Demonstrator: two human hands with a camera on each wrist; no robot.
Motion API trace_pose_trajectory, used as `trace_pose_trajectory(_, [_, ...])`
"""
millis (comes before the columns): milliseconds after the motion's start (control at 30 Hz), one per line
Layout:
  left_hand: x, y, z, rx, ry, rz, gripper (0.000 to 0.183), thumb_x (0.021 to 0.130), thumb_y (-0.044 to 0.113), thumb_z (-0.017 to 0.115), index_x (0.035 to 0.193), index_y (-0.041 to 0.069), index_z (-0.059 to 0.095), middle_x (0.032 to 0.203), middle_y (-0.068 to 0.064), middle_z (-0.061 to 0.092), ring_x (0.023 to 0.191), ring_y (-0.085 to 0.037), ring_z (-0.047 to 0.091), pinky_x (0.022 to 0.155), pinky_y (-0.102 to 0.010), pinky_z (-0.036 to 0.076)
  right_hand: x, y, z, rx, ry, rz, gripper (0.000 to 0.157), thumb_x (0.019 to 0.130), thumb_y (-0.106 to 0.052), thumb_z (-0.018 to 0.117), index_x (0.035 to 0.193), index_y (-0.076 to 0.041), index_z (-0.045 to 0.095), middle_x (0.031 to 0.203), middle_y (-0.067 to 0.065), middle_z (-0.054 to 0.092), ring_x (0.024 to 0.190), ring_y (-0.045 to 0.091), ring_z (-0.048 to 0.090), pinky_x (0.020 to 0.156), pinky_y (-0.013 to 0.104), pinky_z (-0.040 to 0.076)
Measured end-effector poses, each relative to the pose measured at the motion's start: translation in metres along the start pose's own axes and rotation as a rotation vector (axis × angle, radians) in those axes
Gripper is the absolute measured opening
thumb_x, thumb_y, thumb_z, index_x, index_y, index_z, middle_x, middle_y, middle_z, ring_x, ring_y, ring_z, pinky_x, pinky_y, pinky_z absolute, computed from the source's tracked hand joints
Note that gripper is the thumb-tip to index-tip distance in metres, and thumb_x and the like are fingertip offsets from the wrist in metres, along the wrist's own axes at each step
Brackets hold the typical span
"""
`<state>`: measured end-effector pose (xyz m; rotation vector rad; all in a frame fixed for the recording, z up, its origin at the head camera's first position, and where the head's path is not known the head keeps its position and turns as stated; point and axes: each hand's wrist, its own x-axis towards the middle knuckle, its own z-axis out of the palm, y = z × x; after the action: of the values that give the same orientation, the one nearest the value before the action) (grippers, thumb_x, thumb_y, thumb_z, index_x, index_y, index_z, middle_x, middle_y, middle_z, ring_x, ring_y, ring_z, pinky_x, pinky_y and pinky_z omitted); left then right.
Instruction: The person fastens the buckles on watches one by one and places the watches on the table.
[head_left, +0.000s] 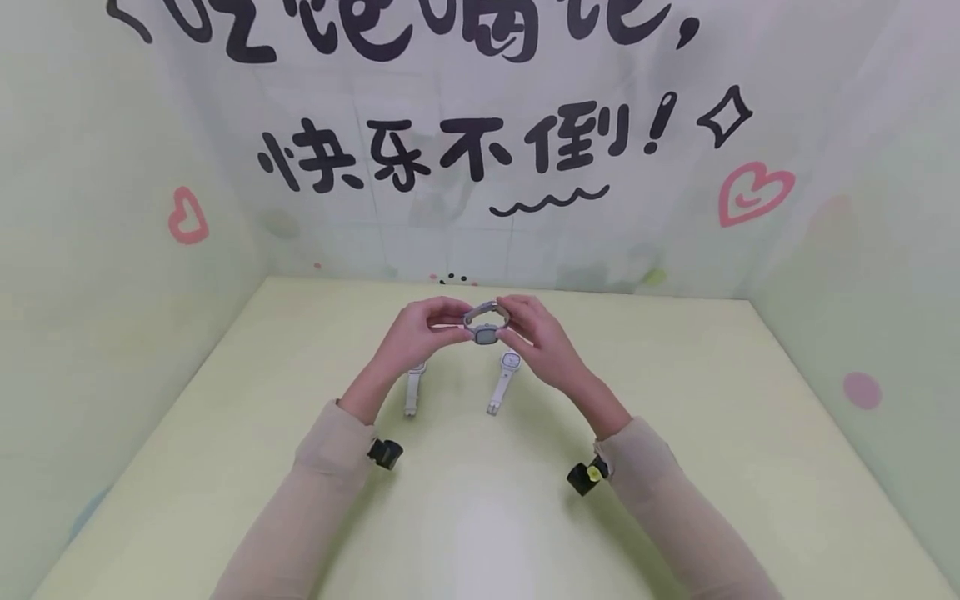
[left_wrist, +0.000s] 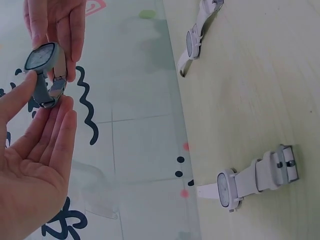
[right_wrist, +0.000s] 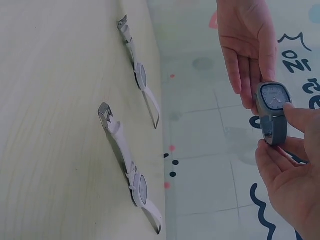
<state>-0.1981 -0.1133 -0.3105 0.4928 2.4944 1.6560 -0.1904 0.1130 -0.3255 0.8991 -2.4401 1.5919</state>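
Note:
Both hands hold a grey-blue wristwatch (head_left: 486, 336) up above the far part of the table, its strap bent round into a loop. My left hand (head_left: 422, 333) pinches its left side between thumb and fingers, the thumb at the case in the left wrist view. From the right, my right hand (head_left: 545, 343) pinches the other side, its thumb by the dial (right_wrist: 275, 96) in the right wrist view. Below the hands lie two white wristwatches, one (head_left: 413, 392) partly hidden under the left hand, the other (head_left: 502, 382) between the hands with its dial upward.
The pale yellow table (head_left: 480, 483) is bounded by a printed back wall (head_left: 450, 242) with black lettering, and by side walls. Black wrist cameras (head_left: 386, 454) hang at both beige sleeves (head_left: 300, 500). The two white watches lie apart, their buckles toward the near side.

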Motion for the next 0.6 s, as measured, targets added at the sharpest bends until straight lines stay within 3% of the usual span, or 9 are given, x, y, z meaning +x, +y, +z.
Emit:
trace_pose_trajectory(333, [0.006,-0.007,-0.003,0.058,0.051,-0.037,0.037,0.088,0.019,0.077,0.121,0.007,0.066,0.123,-0.013,0.069,0.116,-0.027,0.067,0.098,-0.042,0.056,0.011,0.012,0.007,0.060,0.026,0.021,0.046,0.096,-0.001,0.063,0.139,0.008,0.051,0.136,0.026,0.055,0.130,0.040,0.056,0.109,0.041,0.047])
trace_pose_trajectory(600, [0.009,-0.016,-0.003,0.127,0.029,-0.072,0.038,0.089,0.019,0.077,0.122,0.007,0.065,0.125,-0.015,0.068,0.117,-0.027,0.067,0.098,-0.042,0.056,0.011,0.020,0.014,0.053,0.007,0.097,0.046,0.095,-0.002,0.065,0.138,0.005,0.053,0.138,0.023,0.058,0.130,0.036,0.058,0.107,0.042,0.049])
